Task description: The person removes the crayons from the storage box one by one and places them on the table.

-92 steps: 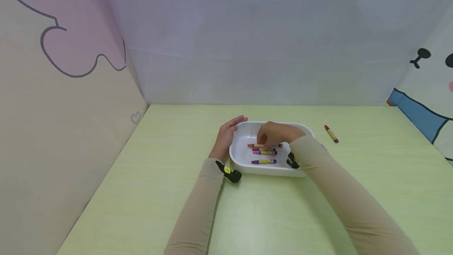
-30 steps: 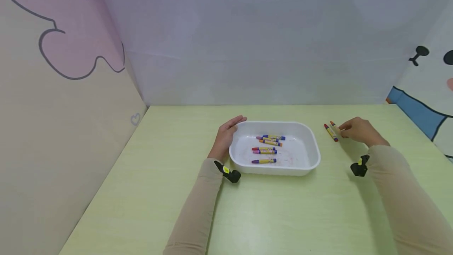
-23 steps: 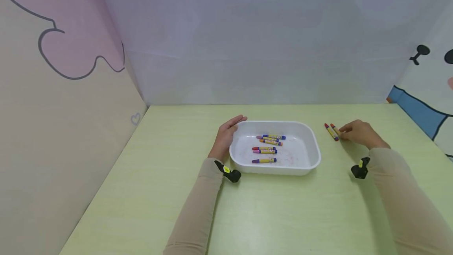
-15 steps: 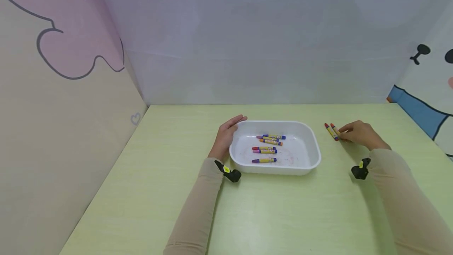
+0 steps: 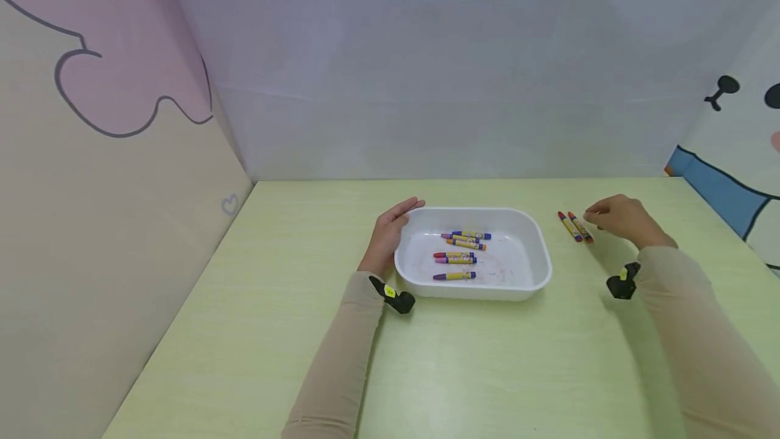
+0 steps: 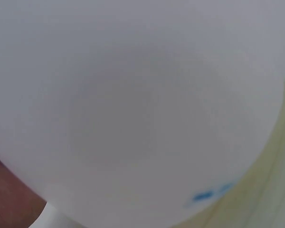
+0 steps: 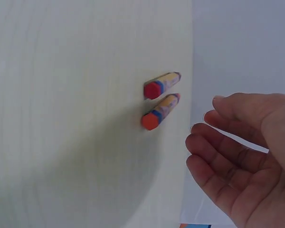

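My left hand (image 5: 384, 238) lies against the left end of a white plastic tray (image 5: 508, 293), its fingers straight along the outside. The tray's pale wall (image 6: 142, 104) fills most of the left wrist view. My right hand (image 5: 623, 217) hovers just right of two crayons on the table, a red one (image 5: 569, 227) and an orange-red one (image 5: 581, 227), lying side by side. In the right wrist view both the red crayon (image 7: 162, 85) and the orange-red crayon (image 7: 160, 112) lie apart from the right hand (image 7: 242, 161), whose fingers are loosely bent around nothing.
Several crayons lie inside the tray: a purple one (image 5: 454, 276) nearest me, a red and pink pair in the middle, and an orange one (image 5: 466, 244) in a group behind. The light green table (image 5: 463, 371) meets a pale back wall (image 5: 451, 87).
My right hand took the orange-red crayon from the tray, laid it beside the red one on the table, then let go and lifted slightly away. The left hand stayed at the tray.
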### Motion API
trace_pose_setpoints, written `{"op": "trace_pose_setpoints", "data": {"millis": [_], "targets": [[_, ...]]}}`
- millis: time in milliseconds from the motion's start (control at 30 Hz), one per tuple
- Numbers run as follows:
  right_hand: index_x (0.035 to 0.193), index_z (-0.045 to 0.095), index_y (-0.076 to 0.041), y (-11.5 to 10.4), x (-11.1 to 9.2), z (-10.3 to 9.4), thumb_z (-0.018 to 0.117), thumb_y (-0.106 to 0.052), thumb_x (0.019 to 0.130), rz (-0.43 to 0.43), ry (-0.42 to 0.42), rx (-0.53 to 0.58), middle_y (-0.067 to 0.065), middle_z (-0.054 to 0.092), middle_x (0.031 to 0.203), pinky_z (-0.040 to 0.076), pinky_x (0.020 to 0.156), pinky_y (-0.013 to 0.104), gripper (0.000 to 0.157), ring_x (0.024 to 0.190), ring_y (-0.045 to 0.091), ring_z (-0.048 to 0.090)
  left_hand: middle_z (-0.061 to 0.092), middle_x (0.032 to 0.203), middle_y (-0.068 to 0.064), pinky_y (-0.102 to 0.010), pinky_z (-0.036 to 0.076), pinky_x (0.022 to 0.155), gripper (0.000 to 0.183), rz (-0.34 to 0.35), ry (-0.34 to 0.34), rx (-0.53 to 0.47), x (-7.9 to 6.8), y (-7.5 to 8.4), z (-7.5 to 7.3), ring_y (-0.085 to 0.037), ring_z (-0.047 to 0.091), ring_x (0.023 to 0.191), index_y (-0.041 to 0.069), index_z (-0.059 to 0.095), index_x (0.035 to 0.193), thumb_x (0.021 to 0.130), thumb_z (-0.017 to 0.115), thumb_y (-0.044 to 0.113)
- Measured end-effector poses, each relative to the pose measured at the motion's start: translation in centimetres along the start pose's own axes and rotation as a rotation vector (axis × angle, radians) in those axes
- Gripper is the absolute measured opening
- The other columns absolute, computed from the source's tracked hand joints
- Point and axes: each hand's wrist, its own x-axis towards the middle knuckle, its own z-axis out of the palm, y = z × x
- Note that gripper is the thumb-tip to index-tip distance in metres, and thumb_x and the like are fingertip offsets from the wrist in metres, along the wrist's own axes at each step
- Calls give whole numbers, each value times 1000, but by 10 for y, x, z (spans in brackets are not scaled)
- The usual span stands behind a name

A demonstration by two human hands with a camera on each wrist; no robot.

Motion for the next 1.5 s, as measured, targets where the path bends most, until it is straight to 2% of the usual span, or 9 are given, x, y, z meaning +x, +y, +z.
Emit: {"op": "trace_pose_setpoints", "data": {"millis": [267, 367, 467, 600, 867, 1133, 1300, 1500], "targets": [[127, 54, 9, -38, 3, -15, 50, -31, 99, -58, 23, 16, 34, 57, 122, 47, 87, 58, 49, 107, 49, 56, 60, 134, 6, -32, 45, 106, 40, -4, -7, 12, 1, -1, -1, -14, 50, 130, 15, 51, 140, 103, 37, 12], [126, 56, 8, -57, 5, -18, 52, -30, 98, -107, 39, 19, 32, 60, 119, 49, 84, 55, 47, 105, 46, 57, 60, 134, 6, -33, 44, 106, 40, -7, -9, 6, 2, -1, -1, -14, 50, 130, 15, 50, 140, 103, 37, 12], [124, 59, 5, -77, 7, -18, 56, -30, 97, -149, 58, 32, 26, 66, 111, 51, 81, 52, 44, 97, 38, 63, 60, 134, 6, -34, 44, 106, 40, -5, -8, 4, 1, -1, -1, -14, 50, 130, 15, 51, 140, 103, 37, 12], [123, 61, 2, -103, 10, -15, 59, -31, 95, -194, 40, 63, 22, 69, 106, 53, 78, 47, 44, 91, 30, 66, 60, 134, 5, -34, 44, 107, 40, -1, -5, 3, 0, -1, -2, -15, 50, 130, 15, 52, 139, 102, 37, 11], [116, 66, -2, -143, 18, 2, 63, -22, 93, -246, -62, 89, 16, 70, 108, 54, 84, 46, 31, 98, 29, 66, 60, 135, 3, -32, 43, 108, 40, 6, -6, 1, -1, 1, -2, -14, 49, 131, 12, 50, 140, 102, 37, 10], [110, 70, -2, -156, 30, 28, 67, -12, 88, -292, -185, 37, 7, 72, 101, 55, 85, 41, 24, 90, 18, 65, 60, 135, 3, -32, 43, 108, 40, 17, -7, 0, -1, -1, -2, -15, 50, 130, 12, 51, 139, 102, 37, 10], [108, 70, -1, -157, 38, 39, 66, -9, 89, -307, -262, 18, 7, 70, 96, 55, 76, 33, 21, 85, 16, 63, 59, 135, 3, -33, 42, 108, 40, 9, -5, 5, -1, 0, -2, -15, 49, 131, 12, 50, 140, 102, 37, 11], [105, 70, -2, -159, 41, 48, 66, -6, 87, -310, -315, 8, 8, 69, 92, 53, 69, 28, 19, 79, 18, 62, 59, 136, 2, -35, 43, 108, 40, 15, -3, 14, -1, 0, -2, -16, 49, 131, 12, 50, 140, 102, 37, 10]]}}
